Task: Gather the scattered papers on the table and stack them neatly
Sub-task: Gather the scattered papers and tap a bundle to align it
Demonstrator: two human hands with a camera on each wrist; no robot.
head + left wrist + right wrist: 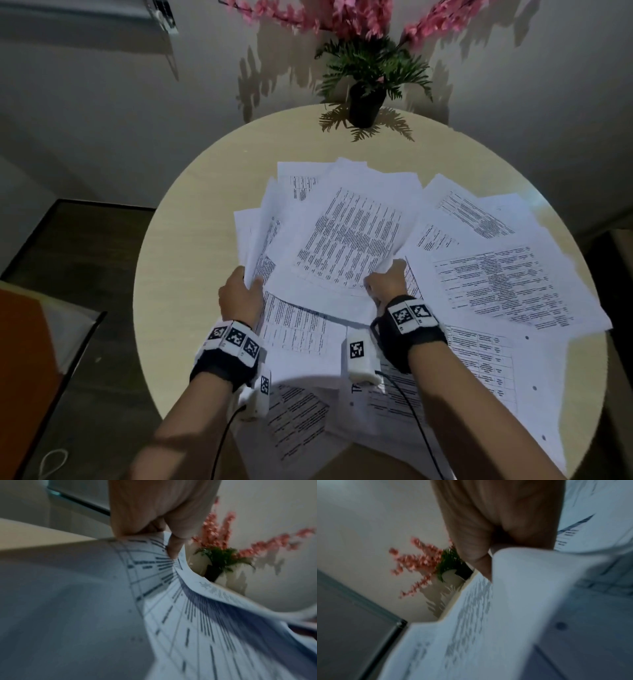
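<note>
Several printed white sheets lie spread over the round beige table (191,246). My left hand (241,294) pinches the near left edge of a loose bundle of papers (346,236) lifted off the table, its thumb on top (173,547). My right hand (387,282) grips the bundle's near right corner, fingers curled under the sheets (481,563). More loose papers (496,284) lie flat to the right, and others (301,414) lie under my wrists near the front edge.
A black pot of green fern and pink flowers (364,102) stands at the table's far edge against the wall. An orange object (24,377) sits on a dark surface at the left. Cables run from both wrist cameras.
</note>
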